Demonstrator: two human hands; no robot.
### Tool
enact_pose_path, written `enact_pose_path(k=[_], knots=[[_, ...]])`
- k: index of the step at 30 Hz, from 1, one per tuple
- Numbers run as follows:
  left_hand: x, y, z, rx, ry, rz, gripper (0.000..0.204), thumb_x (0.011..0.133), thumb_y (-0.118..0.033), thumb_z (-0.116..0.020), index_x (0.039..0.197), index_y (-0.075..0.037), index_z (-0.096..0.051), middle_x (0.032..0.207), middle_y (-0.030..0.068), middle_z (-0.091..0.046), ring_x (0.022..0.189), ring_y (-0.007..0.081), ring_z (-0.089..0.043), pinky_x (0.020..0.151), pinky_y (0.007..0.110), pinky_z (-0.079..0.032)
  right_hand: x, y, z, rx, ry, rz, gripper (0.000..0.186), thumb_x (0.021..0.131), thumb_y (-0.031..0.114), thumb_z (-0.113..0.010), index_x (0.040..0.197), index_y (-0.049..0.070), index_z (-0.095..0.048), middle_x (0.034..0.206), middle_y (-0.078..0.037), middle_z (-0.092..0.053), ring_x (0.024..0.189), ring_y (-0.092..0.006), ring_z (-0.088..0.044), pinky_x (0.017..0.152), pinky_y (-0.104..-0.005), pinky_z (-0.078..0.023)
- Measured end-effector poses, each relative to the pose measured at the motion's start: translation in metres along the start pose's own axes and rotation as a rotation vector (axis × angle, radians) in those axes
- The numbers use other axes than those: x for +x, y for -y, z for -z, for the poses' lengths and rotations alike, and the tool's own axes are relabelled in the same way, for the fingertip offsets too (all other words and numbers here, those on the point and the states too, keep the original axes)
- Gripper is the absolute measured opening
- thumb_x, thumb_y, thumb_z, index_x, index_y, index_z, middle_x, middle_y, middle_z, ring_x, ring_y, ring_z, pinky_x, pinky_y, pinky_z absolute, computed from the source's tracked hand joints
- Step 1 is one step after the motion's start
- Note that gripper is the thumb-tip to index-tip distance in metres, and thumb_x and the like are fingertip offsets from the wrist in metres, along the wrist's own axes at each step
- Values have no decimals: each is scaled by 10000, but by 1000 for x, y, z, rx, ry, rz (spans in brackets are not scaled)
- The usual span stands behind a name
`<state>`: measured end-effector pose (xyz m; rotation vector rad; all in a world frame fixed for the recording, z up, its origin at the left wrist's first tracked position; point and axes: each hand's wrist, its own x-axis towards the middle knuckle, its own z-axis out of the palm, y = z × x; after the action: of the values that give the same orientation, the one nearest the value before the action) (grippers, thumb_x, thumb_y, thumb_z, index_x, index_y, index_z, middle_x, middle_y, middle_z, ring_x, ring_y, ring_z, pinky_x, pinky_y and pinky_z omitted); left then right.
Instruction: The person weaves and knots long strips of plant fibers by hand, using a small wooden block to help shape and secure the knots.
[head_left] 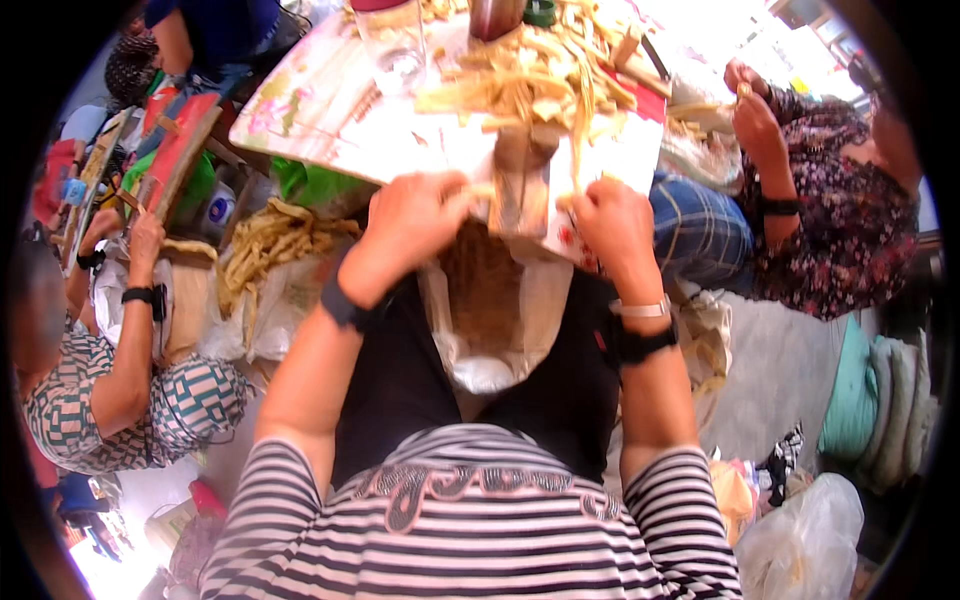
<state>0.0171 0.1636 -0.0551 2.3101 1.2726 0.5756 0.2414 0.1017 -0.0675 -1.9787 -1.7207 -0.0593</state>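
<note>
My left hand (418,222) is closed in a pinch at the left side of a brown wooden block (521,180), on the near edge of the table. A small pale bit shows at its fingertips, too blurred to name. My right hand (613,222) is on the block's other side, thumb and fingers pinched together. A long pale yellow strip (579,150) runs from the heap down to those fingers and seems held there. The heap of yellowish strips (530,80) lies on the table beyond the block. Below the block, between my knees, hangs an open whitish bag (497,365).
The pale flowered tabletop (320,115) carries a clear cup (400,60) and a dark brown container (495,18). A person at the left works beside a red-topped board (186,150) and more strips (265,250). Another person (830,190) sits right. Plastic bags (805,540) lie lower right.
</note>
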Motion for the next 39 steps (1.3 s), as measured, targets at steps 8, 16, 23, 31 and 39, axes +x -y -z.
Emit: enact_pose_path(k=[8, 16, 23, 31, 39], knots=[[-71, -49, -34, -868, -154, -60, 394, 960, -274, -451, 1250, -14, -513, 948, 145, -648, 809, 200, -623, 744, 318, -487, -64, 75, 3, 1540, 463, -401, 202, 936, 155, -474, 799, 37, -562, 608, 34, -485, 496, -27, -404, 421, -183, -279], [-80, -67, 13, -1851, -348, -5, 290, 996, -316, -372, 899, -73, -496, 718, -7, -514, 636, 101, -497, 634, 235, -437, -88, 114, 38, 1241, 409, -67, 165, 923, 109, -467, 867, -13, -562, 586, 31, -448, 492, -12, -380, 445, -171, -268], [-105, -68, 70, -1051, -993, -271, 314, 971, -339, -431, 883, -49, -513, 706, 29, -497, 585, 115, -465, 549, 249, -401, -119, 124, 100, 622, 209, 457, 205, 870, 91, -502, 1005, -27, -600, 736, -135, -555, 654, -350, -509, 617, -400, -457], [-139, -98, 13, -757, -666, -340, 313, 924, -191, -461, 1117, 39, -549, 1005, 194, -612, 910, 358, -603, 798, 358, -468, -130, 152, 56, 913, -157, 355, 234, 921, 123, -471, 1017, -73, -555, 778, -79, -589, 682, -149, -570, 609, -293, -458], [-140, -86, 38, -645, -205, -20, 148, 734, -85, -533, 816, 23, -592, 1115, 178, -550, 938, 310, -570, 782, 359, -456, -126, 107, 26, 1594, 272, -160, 234, 929, 158, -431, 982, -34, -554, 779, -70, -602, 706, -116, -584, 619, -263, -465]])
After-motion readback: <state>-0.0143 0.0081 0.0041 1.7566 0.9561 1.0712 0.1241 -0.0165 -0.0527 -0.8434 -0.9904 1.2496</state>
